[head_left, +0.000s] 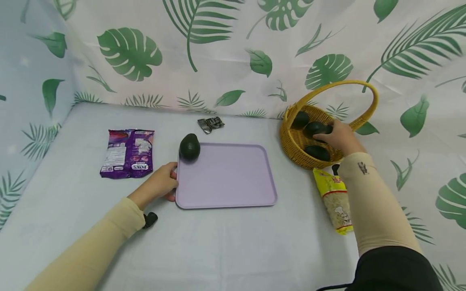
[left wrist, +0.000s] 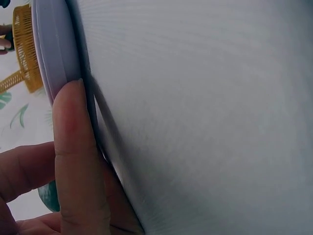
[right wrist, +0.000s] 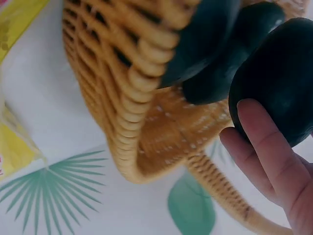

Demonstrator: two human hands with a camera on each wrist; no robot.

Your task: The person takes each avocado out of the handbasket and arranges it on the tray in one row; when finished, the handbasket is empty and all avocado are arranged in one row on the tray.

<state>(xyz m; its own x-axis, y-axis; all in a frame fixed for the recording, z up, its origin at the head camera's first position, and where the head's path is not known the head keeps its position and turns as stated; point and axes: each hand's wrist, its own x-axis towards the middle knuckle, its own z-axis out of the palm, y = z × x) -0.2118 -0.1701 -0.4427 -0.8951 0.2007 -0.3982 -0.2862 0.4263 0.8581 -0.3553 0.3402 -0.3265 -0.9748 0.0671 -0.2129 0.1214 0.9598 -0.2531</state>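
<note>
My right hand (head_left: 341, 137) holds a dark green avocado (right wrist: 281, 73) inside the rim of a wicker basket (head_left: 295, 155), its fingers curled against the fruit's side. Two other avocados lie in the basket, one toward the back (head_left: 300, 120) and one toward the front (head_left: 317, 153). On the left, my left hand (head_left: 160, 182) touches the left edge of a lilac tray (head_left: 227, 178); in the left wrist view one straight finger (left wrist: 76, 147) lies along its outer wall. Another avocado (head_left: 190, 147) rests in the tray's back left corner.
A purple snack bag (head_left: 127, 154) lies left of the tray, and small dark packets (head_left: 211, 124) lie behind it. Below the basket is a yellow bag (head_left: 333, 198), partly covered by my right sleeve. The basket's tall handle (head_left: 371, 101) arches over its opening.
</note>
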